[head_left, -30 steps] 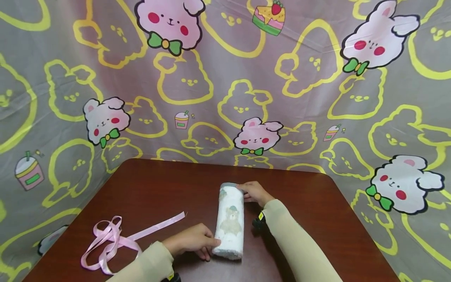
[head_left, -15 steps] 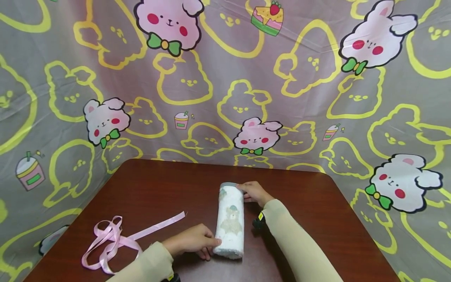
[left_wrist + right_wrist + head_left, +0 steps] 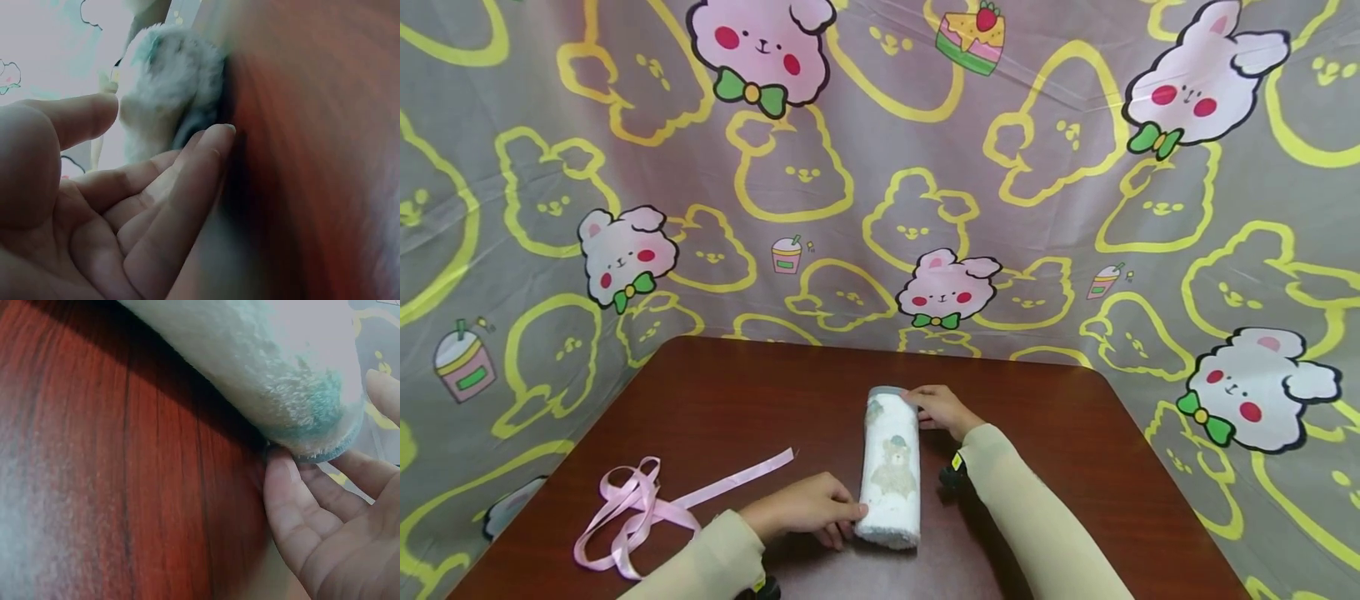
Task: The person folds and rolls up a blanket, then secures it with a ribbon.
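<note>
A rolled white towel [image 3: 891, 471] printed with a bear lies lengthwise on the table, its far end edged in grey-blue. My left hand [image 3: 808, 508] grips the near left end, thumb on top and the other fingers low by the tabletop. At the far right end my right hand [image 3: 946, 411] holds the roll, with fingers [image 3: 284, 478] tucked at its lower edge in the right wrist view. The left wrist view shows the towel's end [image 3: 169, 75] blurred, just beyond the fingers. Whatever part of the fingers is under the roll is hidden.
A loosely looped pink ribbon [image 3: 638, 512] lies on the left of the brown table [image 3: 760, 392], one straight tail reaching toward the towel. Patterned cloth [image 3: 850, 192] hangs around the back and sides of the table.
The left hand and the near end of the towel have shifted very slightly. The right hand and the ribbon look the same as before.
</note>
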`<state>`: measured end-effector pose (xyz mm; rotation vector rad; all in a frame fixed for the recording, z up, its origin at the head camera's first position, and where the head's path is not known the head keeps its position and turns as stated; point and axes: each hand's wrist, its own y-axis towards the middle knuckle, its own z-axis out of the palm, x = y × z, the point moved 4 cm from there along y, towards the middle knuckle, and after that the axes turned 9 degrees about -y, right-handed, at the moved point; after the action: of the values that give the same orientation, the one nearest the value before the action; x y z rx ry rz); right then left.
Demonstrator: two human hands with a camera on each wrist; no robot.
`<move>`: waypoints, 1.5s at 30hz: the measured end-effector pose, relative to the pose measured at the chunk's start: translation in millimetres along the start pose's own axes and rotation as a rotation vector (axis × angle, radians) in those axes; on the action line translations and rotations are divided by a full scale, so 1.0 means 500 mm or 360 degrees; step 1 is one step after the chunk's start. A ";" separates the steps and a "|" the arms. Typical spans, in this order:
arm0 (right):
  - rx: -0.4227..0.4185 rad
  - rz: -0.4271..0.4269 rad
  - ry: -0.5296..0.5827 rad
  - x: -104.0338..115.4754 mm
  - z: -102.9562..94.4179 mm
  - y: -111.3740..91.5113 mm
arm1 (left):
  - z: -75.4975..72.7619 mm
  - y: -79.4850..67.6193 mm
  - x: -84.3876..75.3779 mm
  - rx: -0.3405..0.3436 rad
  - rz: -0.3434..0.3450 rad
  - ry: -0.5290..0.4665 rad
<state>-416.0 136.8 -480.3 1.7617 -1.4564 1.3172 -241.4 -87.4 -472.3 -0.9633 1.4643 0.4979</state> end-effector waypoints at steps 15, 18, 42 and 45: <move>-0.0231 -0.0198 -0.0539 0.058 -0.025 -0.009 | -0.173 -0.070 0.000 -0.0123 0.0177 0.0294; -0.0230 -0.0285 -0.0729 0.089 -0.025 -0.013 | -0.212 -0.092 0.000 -0.0228 0.0204 0.0417; 0.0096 -0.0535 -0.1149 0.186 0.052 -0.033 | -0.315 -0.179 0.067 -0.0762 -0.0062 0.1243; 0.0162 -0.0573 -0.1152 0.195 0.067 -0.037 | -0.314 -0.168 0.067 -0.0783 -0.0001 0.1249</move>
<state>-390.6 70.5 -403.5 2.5820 -1.3100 0.5912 -265.1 -266.4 -460.0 -1.6722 2.0829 0.5163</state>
